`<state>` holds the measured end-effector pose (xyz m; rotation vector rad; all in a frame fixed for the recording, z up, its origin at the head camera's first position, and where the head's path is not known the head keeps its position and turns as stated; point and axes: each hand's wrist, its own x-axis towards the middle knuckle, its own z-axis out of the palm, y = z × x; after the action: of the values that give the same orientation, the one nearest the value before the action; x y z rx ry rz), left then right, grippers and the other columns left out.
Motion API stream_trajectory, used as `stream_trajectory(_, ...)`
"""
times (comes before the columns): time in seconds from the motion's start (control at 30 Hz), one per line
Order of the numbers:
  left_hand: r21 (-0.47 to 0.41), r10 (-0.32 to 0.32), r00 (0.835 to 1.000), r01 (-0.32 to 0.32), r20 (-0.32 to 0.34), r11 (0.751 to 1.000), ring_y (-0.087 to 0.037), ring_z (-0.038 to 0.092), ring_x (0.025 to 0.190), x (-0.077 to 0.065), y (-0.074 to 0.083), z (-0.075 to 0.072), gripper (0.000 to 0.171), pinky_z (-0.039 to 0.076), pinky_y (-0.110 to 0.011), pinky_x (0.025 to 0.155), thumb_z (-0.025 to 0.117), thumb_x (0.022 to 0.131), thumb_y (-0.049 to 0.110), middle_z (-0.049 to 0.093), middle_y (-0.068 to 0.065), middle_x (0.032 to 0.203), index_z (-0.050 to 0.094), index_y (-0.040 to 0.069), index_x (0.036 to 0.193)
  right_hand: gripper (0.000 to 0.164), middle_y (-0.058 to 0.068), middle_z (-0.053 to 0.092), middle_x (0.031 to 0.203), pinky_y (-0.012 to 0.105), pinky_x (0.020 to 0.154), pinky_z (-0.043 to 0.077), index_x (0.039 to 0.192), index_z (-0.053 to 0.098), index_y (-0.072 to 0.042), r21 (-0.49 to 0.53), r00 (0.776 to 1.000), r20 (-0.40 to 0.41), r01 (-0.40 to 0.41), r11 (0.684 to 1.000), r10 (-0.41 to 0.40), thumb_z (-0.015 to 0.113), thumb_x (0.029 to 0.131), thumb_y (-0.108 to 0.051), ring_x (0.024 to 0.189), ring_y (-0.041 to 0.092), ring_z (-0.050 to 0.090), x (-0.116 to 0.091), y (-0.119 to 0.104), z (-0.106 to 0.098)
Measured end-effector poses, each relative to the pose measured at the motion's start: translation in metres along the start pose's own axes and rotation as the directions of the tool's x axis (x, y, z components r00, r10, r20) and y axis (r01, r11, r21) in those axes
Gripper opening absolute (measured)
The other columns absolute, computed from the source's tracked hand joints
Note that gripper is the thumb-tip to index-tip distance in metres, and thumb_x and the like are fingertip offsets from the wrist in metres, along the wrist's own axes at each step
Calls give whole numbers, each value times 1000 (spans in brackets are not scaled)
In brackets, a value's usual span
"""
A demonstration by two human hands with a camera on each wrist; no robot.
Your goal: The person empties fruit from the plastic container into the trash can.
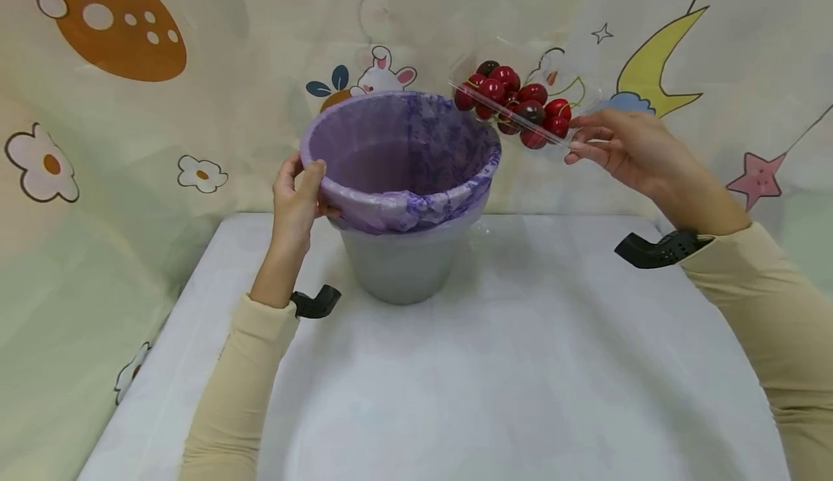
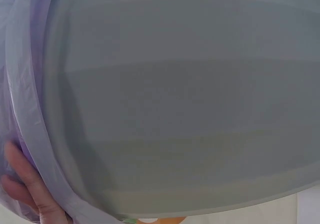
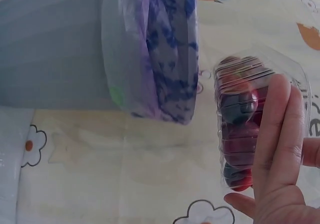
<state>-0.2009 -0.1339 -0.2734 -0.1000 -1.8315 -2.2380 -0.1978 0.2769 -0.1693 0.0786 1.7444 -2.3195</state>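
A pale grey bin [image 1: 402,267] stands on the table, lined with a purple bag [image 1: 364,210] folded over its rim. My left hand [image 1: 298,195] grips the bin's left rim, thumb over the bag; in the left wrist view, fingers [image 2: 31,176] lie against the bag. Above and beside the bin's right rim, apart from it, my right hand [image 1: 625,147] holds a clear plastic box [image 1: 497,107] by its right end. Red and dark cherries [image 1: 492,90] with green stems are inside the box, which tilts down to the right. The bin's bottom is hidden.
A white cloth covers the table [image 1: 455,380]. Behind it hangs a pale backdrop [image 1: 260,47] printed with flowers, a moon and rabbits. Black wrist cameras sit on the left wrist [image 1: 317,302] and the right wrist [image 1: 660,249].
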Motion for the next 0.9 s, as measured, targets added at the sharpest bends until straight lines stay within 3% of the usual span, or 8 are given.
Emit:
stream_trajectory(0.27, 22, -22, 1000, 22, -10, 1000, -6, 49, 48, -3, -1, -2, 54, 52, -16, 45, 54, 93, 25, 40, -6, 133, 40, 2, 141, 17, 14, 60, 85, 25, 73, 60, 105, 64, 2, -124, 992, 106, 79, 989, -66, 64, 94, -11, 75, 26, 70, 12, 12, 35)
stream_trajectory(0.53, 27, 0, 1000, 0, 0, 1000, -6, 48, 47, -2, 0, -1, 56, 52, -16, 46, 54, 92, 26, 41, -6, 134, 40, 3, 142, 25, 14, 61, 80, 25, 74, 60, 113, 57, 7, -216, 987, 140, 113, 970, -84, 62, 94, -9, 71, 26, 71, 25, 12, 65)
stream_trajectory(0.8, 30, 9, 1000, -9, -8, 1000, -7, 48, 48, -1, 1, -1, 56, 52, -16, 45, 54, 93, 26, 41, -6, 133, 40, 3, 142, 36, 5, 63, 87, 21, 71, 60, 127, 52, 11, -426, 985, 107, 170, 889, -138, 54, 99, -10, 77, 14, 62, 34, 20, 86)
stream_trajectory(0.9, 32, 4, 1000, -4, -11, 999, -7, 49, 48, -1, 1, 0, 55, 51, -16, 45, 54, 93, 25, 41, -7, 134, 40, 3, 142, 45, 6, 62, 84, 23, 70, 60, 138, 43, 10, -441, 984, 114, 176, 880, -140, 52, 98, -8, 70, 13, 66, 34, 22, 91)
